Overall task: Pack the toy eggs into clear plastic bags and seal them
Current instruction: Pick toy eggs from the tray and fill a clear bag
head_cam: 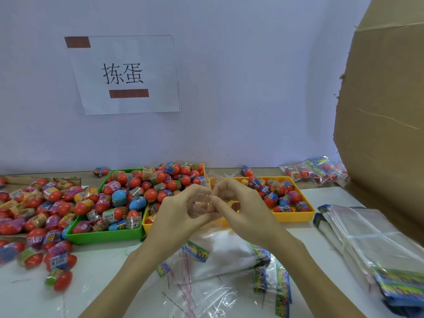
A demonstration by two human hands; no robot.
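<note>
My left hand (181, 210) and my right hand (238, 205) meet above the table's middle, and both pinch a clear plastic bag (202, 206) held between them. The bag is see-through and I cannot tell what it holds. Toy eggs with red bottoms and bright wrappers fill a green tray (103, 237), a yellow tray (296, 215) on the right and another yellow tray (146, 226) behind my hands. Several loose eggs (36, 210) are heaped on the left of the table.
Empty clear bags with colourful headers (229, 267) lie below my hands, and a stack of them (371, 244) sits at the right. Packed bags of eggs (316, 171) lie at the back right. A large cardboard box (385, 111) stands on the right. A paper sign (126, 74) hangs on the wall.
</note>
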